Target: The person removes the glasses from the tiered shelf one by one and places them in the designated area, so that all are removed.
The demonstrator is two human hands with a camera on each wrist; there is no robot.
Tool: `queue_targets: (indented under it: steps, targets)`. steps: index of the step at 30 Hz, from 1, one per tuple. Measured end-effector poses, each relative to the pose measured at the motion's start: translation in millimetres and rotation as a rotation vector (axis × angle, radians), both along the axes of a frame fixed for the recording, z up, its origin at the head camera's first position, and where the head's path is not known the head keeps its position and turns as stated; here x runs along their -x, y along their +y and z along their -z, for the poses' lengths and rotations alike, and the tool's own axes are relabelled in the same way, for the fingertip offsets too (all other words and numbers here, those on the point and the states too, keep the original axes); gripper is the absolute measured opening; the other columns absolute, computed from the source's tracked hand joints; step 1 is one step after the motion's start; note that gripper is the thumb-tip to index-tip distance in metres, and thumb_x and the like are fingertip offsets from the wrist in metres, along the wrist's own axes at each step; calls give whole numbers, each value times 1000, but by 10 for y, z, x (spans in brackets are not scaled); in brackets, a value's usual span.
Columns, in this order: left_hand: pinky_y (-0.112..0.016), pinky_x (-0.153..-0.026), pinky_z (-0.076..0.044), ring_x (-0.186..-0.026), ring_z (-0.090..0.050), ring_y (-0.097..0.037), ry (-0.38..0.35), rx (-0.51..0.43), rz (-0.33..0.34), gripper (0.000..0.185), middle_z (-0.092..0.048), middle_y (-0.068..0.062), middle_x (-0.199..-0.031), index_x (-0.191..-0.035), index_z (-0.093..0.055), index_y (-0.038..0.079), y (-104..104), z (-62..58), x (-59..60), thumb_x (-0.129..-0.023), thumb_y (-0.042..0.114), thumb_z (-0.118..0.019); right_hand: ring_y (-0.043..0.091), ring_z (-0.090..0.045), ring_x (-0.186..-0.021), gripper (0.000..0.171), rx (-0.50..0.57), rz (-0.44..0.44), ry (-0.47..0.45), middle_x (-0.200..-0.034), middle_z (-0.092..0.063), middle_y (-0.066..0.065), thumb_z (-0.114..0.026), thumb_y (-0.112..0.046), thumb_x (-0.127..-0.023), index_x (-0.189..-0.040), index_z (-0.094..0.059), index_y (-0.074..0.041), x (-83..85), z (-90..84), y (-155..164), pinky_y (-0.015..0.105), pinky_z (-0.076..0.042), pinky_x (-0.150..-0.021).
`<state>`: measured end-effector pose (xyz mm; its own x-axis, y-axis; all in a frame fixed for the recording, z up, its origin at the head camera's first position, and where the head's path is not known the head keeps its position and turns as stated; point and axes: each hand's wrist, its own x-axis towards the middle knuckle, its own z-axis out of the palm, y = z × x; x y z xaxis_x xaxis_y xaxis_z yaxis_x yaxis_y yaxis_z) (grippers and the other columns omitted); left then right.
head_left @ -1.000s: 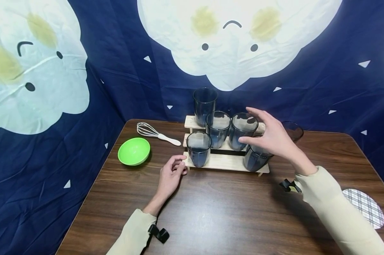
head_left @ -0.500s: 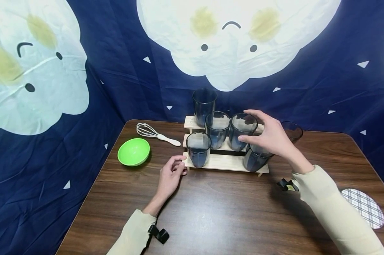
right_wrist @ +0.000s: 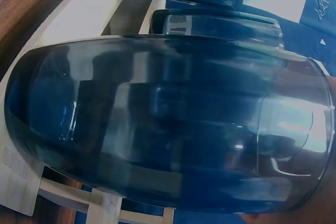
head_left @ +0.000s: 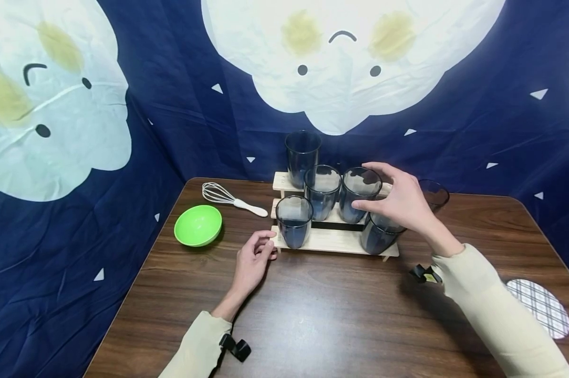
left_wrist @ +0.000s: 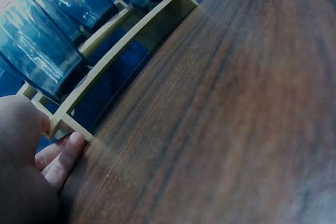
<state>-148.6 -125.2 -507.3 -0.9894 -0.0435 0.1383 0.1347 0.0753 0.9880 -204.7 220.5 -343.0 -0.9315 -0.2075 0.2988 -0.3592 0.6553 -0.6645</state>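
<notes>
A tiered wooden rack [head_left: 333, 240] carries several dark tinted glasses. My left hand [head_left: 251, 262] pinches the left end of its lowest tier; in the left wrist view the thumb and fingers [left_wrist: 68, 156] are at that end. My right hand [head_left: 404, 202] holds the right-hand glass [head_left: 350, 194] on the middle tier, thumb at the front, fingers behind the rim. Beneath this hand a glass [head_left: 378, 240] stands at the right of the lowest tier, partly hidden, and fills the right wrist view. Another glass [head_left: 295, 223] stands at that tier's left end.
One more glass [head_left: 322, 191] is next to the held one, and a taller-looking glass [head_left: 303, 157] stands on the top tier. Behind my right wrist shows another glass [head_left: 433, 194]. A green bowl [head_left: 198, 226] and white whisk [head_left: 234, 199] lie left; a checked mat [head_left: 539, 308] lies right.
My right hand has shifted slightly left and down, its fingers coming closer around the middle-tier glass. The left hand, rack and glasses stay in place.
</notes>
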Motion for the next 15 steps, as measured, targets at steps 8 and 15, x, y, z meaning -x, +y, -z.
queue_targets:
  steps: [8,15]
  targets:
    - [-27,-80,-72,-93,-76,-16,-9,15,-8,20,-77,-26,-111,-127,-72,-4,6,-3,6,-109,-4,-65,34,-64,-135,85,24,20,31,-140,-74,12,-105,-32,-77,-151,-68,-14,5,11,8,55,-54,-110]
    - [-28,-80,-72,-93,-76,-18,-12,14,-11,20,-77,-26,-111,-127,-72,-4,2,1,2,-109,-4,-65,34,-63,-137,85,42,22,48,-140,-74,11,-105,-32,-77,-151,-68,-13,18,-5,4,56,-54,-110]
